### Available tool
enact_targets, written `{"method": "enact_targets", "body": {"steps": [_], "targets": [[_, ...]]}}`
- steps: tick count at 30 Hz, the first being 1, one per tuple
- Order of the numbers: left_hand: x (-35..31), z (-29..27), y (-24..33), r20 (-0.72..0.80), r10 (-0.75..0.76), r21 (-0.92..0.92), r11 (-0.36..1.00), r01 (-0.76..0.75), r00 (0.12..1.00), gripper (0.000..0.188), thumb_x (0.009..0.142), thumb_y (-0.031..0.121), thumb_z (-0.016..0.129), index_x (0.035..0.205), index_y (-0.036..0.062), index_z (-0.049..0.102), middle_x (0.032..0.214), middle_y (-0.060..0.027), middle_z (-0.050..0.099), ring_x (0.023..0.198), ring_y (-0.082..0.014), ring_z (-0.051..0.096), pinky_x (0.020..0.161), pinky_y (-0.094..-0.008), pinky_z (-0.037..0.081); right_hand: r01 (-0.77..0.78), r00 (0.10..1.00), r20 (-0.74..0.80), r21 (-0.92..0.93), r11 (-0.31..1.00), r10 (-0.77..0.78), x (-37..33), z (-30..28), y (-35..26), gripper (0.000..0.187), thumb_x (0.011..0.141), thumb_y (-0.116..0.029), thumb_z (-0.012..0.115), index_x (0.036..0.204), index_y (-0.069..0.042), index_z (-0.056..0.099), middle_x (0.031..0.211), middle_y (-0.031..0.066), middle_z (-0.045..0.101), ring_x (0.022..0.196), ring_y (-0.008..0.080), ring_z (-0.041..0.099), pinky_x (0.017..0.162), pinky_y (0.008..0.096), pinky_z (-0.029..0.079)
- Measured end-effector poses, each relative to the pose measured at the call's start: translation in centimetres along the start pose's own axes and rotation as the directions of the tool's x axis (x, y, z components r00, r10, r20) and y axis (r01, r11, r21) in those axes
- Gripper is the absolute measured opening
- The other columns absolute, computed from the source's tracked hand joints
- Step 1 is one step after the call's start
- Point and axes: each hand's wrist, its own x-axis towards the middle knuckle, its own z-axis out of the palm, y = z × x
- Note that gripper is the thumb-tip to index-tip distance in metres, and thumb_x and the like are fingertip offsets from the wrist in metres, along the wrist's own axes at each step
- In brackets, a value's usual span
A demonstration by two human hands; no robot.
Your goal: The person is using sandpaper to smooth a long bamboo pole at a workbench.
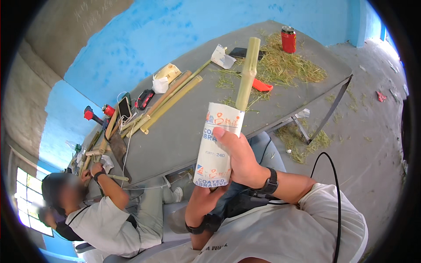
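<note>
My right hand (247, 160) is closed around a sheet of white sandpaper (214, 151), its thumb pressing on the printed back. A greenish bamboo stick (248, 72) sticks up out of the sheet's top edge, tilted slightly right, with a joint ring partway along. The sheet hides the stick's lower part. Under the sheet's bottom edge, my left hand (204, 197) is closed at what appears to be the lower end of the stick; its fingers are mostly hidden.
The grey table (184, 118) holds bamboo poles (173, 105), green shavings (280, 65), a red can (288, 40), a red-orange tool (262, 86), a dark phone (245, 53) and a sandpaper piece (222, 57). A co-worker (105, 219) sits at left. A black cable (337, 193) arches at right.
</note>
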Motion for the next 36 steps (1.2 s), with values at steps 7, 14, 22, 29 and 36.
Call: {"method": "enact_targets", "body": {"steps": [7,14,22,29,36], "targets": [[-1.4,-0.2,-1.5,-0.043,-0.038,0.128,0.991,0.043,0.998,0.024,0.089,0.02,0.068,0.102,-0.0002,0.064,0.083,-0.0099,0.067,0.073,-0.0183,0.059,0.071,-0.033,0.048,0.01,1.0,0.004,-0.004,1.0,-0.01,0.9,-0.2,-2.9,0.029,0.091,-0.032,0.061,0.103,-0.006,0.057,0.084,0.0033,0.061,0.072,0.0128,0.064,0.063,0.0313,0.054],[-5.6,-3.5,-4.7,-0.093,-0.309,0.337,0.885,0.322,0.946,0.033,0.087,0.035,0.071,0.089,0.0023,0.069,0.061,-0.0069,0.056,0.057,-0.0124,0.048,0.056,-0.0312,0.042,0.305,0.952,-0.057,0.076,0.949,-0.301,1.5,0.0,-9.9,0.032,0.089,-0.032,0.063,0.11,-0.009,0.055,0.086,0.0044,0.062,0.073,0.0169,0.065,0.064,0.0348,0.056],[-5.7,-2.9,-5.2,-0.06,-0.37,0.376,0.852,0.364,0.927,0.038,0.085,0.037,0.073,0.076,0.0014,0.066,0.057,0.0038,0.048,0.055,-0.0068,0.041,0.05,-0.0286,0.035,0.191,0.981,-0.064,0.101,0.976,-0.185,0.9,-0.1,-6.9,0.032,0.09,-0.038,0.06,0.108,-0.011,0.056,0.087,0.0034,0.062,0.074,0.0164,0.065,0.065,0.0347,0.056],[-5.5,-2.8,-6.6,0.02,-0.379,0.269,0.894,0.36,0.925,0.035,0.086,0.036,0.073,0.078,0.0027,0.066,0.06,0.0047,0.051,0.055,-0.0072,0.043,0.05,-0.0279,0.035,0.167,0.984,-0.081,0.098,0.981,-0.16,0.8,-0.6,-7.3,0.031,0.09,-0.038,0.059,0.105,-0.012,0.056,0.086,0.0031,0.062,0.072,0.0165,0.064,0.063,0.0352,0.055],[-5.7,-3.8,-3.8,-0.055,-0.287,0.337,0.896,0.288,0.956,0.032,0.085,0.032,0.073,0.078,0.0012,0.067,0.058,0.0012,0.051,0.054,-0.0076,0.045,0.049,-0.028,0.036,0.24,0.97,-0.065,0.136,0.961,-0.233,1.3,-0.7,-8.5,0.032,0.089,-0.035,0.06,0.108,-0.01,0.056,0.087,0.0046,0.062,0.074,0.0165,0.064,0.065,0.0344,0.055]]}}
